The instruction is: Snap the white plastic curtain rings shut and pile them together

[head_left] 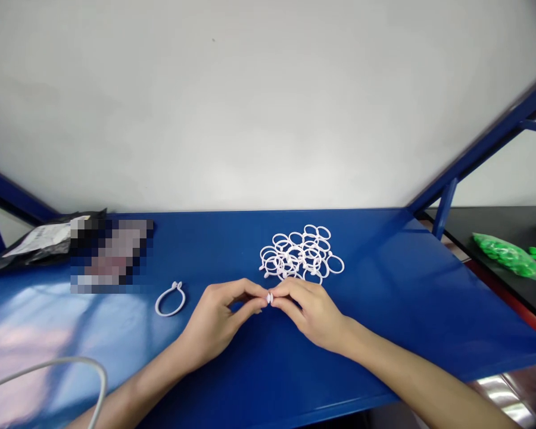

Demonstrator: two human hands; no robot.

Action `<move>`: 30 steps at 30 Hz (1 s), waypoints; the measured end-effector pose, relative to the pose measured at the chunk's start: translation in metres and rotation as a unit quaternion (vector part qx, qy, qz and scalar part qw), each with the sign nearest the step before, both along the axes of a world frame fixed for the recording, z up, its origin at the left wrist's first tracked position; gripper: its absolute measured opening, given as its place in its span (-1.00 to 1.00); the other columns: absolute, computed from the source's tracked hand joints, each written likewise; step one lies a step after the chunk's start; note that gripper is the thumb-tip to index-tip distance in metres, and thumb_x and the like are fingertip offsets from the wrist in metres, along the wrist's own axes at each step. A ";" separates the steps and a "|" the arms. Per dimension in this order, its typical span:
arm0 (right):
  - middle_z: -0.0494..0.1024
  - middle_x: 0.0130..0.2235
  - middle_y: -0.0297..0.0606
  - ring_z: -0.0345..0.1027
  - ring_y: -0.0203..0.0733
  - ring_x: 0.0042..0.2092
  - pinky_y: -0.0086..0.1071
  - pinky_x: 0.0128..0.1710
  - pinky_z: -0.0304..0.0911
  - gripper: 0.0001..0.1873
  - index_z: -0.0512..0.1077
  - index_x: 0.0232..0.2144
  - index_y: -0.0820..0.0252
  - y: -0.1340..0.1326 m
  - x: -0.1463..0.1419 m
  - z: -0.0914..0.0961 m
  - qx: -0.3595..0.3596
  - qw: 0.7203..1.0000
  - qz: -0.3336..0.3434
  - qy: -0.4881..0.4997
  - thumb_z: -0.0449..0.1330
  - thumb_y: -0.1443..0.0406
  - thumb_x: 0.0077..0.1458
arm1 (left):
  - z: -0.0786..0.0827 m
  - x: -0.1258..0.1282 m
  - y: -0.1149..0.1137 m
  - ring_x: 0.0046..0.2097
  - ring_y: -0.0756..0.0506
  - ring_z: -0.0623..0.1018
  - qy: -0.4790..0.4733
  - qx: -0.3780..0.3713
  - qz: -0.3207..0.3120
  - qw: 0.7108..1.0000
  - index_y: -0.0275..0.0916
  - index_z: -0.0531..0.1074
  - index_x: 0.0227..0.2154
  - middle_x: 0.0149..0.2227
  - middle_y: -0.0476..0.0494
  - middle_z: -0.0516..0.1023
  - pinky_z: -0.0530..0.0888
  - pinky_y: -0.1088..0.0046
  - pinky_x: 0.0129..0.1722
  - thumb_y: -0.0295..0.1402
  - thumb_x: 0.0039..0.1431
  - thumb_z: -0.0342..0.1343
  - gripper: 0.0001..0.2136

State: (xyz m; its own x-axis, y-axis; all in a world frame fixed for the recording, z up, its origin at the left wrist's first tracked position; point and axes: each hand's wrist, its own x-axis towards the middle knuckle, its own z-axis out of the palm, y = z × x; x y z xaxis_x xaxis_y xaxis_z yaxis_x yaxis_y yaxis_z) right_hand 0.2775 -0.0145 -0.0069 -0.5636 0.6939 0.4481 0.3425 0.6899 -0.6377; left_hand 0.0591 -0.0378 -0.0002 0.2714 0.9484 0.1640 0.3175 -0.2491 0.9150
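My left hand (230,313) and my right hand (310,307) meet fingertip to fingertip above the blue table. Both are closed in a pinch on a small white plastic ring (270,297); only a bit of it shows between the fingertips, and the fingers hide the rest. Just beyond my right hand lies a loose pile of several white plastic rings (295,255), some with small knobs. To the left of my left hand, a single white ring (170,301) with two knobbed ends rests apart from the pile.
The blue table (214,250) backs onto a pale wall. At the left lie a black plastic package (49,238) and a blurred-out flat object (118,253). A white cable (80,360) loops at lower left. Beyond the right frame sits a bag of green pieces (509,255).
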 end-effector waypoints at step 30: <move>0.59 -0.13 -0.21 0.52 -0.19 -0.24 -0.37 -0.37 0.38 -0.83 0.49 -0.18 0.14 0.045 0.035 0.006 0.116 0.956 -0.235 -0.130 0.12 0.23 0.38 | 0.003 -0.120 0.041 -0.31 -0.30 0.66 0.489 -0.019 0.104 0.866 -0.14 0.47 -0.07 -0.34 -0.23 0.65 0.41 0.33 -0.40 -0.11 0.21 0.10 -0.69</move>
